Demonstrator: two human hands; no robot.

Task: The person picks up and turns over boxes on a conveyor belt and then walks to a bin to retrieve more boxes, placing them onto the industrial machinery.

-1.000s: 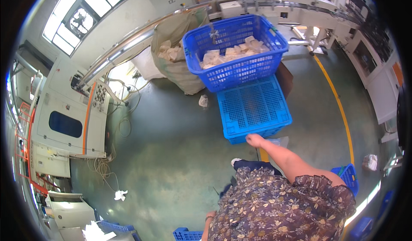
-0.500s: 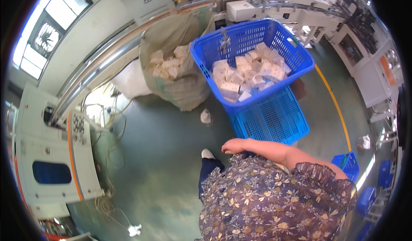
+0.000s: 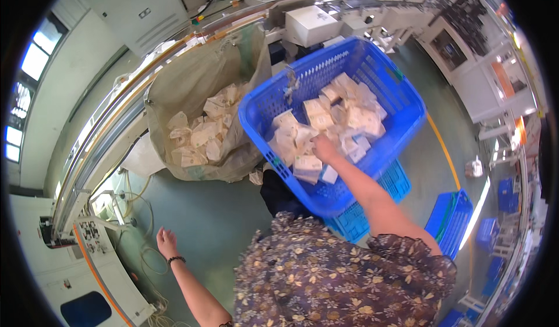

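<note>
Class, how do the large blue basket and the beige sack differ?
The large blue basket has stiff, slotted walls; the beige sack has slack, creased sides. The right hand is inside the basket; no hand touches the sack. Both are open-topped and hold pale packets.

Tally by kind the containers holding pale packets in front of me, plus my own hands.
Blue basket: 1
Sack: 1
Left hand and right hand: 2
Total: 4
</note>
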